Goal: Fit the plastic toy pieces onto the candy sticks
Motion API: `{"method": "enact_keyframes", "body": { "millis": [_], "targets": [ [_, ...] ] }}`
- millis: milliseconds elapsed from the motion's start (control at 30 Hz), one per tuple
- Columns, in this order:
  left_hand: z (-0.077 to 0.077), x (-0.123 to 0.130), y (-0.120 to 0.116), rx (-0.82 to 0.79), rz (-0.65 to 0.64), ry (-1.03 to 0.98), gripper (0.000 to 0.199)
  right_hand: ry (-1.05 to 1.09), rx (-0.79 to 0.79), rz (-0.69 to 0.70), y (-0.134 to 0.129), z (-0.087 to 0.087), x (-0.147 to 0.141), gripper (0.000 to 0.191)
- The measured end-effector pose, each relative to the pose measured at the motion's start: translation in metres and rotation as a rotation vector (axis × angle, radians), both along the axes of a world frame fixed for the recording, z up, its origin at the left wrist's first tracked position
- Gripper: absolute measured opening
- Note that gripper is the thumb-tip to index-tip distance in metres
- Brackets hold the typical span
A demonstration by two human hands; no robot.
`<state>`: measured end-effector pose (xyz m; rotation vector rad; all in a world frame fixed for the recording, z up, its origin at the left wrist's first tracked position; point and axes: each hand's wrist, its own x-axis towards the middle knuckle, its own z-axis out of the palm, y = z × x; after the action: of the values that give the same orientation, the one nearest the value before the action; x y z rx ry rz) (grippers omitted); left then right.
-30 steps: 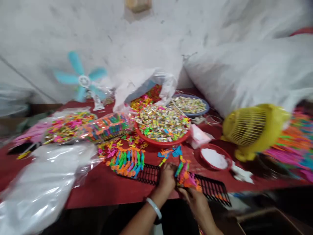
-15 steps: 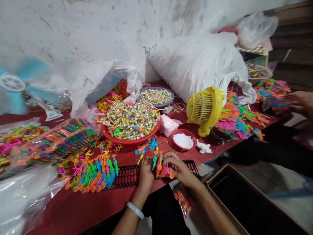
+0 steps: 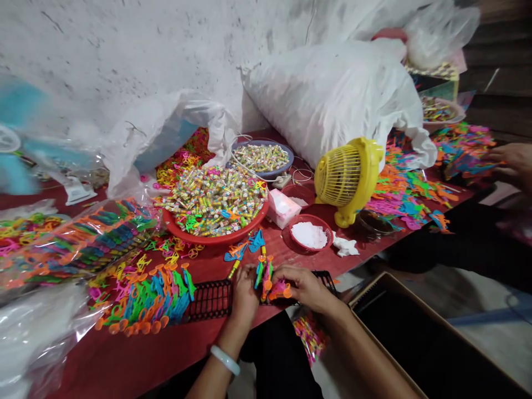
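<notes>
A black slotted rack (image 3: 209, 300) lies along the front edge of the red table, its left part filled with a row of colourful plastic toys (image 3: 152, 299). My left hand (image 3: 246, 291) is closed at the rack's middle, beside a few upright green, pink and orange toys (image 3: 266, 277); what its fingers hold is hidden. On the other side of those toys, my right hand (image 3: 300, 285) has its fingers closed around an orange and pink toy piece (image 3: 280, 290). Behind the hands lie blue and orange pieces (image 3: 236, 252) with yellow sticks.
A red basin (image 3: 216, 238) heaped with small wrapped sticks stands behind the hands. Further right are a red basket (image 3: 310, 235) of white powder and a yellow fan (image 3: 349, 177). An open carton (image 3: 374, 332) is at lower right. Another person's hand (image 3: 513, 163) is at the right edge.
The whole view has shifted slightly, moving the scene a little left and up. My right hand's fingers are drawn in closer over the orange and pink piece.
</notes>
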<state>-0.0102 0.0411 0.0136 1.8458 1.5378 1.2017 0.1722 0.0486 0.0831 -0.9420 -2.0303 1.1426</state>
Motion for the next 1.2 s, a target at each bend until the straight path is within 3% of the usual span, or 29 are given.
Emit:
{"method": "enact_keyframes", "body": {
  "millis": [100,200,333,467,667,900,1200],
  "targets": [
    [-0.002,0.0,0.0,-0.018,0.013,-0.038,0.027,0.126,-0.078,-0.116,-0.005,-0.013,-0.005,0.025],
    [-0.002,0.0,-0.001,-0.021,0.007,-0.044,0.027,0.205,-0.053,-0.304,-0.017,-0.031,-0.01,0.036],
    [0.0,0.0,-0.002,-0.013,0.017,-0.053,0.026,0.237,-0.074,-0.528,-0.042,-0.049,-0.018,0.039],
    [0.004,0.001,-0.003,-0.012,0.008,-0.051,0.026,0.051,0.068,-0.518,-0.058,-0.049,-0.032,0.024],
    [0.001,0.001,-0.003,-0.009,0.031,-0.032,0.029,-0.172,0.233,-0.59,-0.06,-0.055,-0.052,0.01],
    [-0.003,0.001,-0.001,0.005,0.048,-0.008,0.027,-0.035,0.247,-0.583,-0.054,-0.06,-0.047,0.026],
    [-0.007,0.0,0.0,0.02,0.047,0.001,0.034,0.034,0.236,-0.623,-0.052,-0.058,-0.049,0.028]
  ]
}}
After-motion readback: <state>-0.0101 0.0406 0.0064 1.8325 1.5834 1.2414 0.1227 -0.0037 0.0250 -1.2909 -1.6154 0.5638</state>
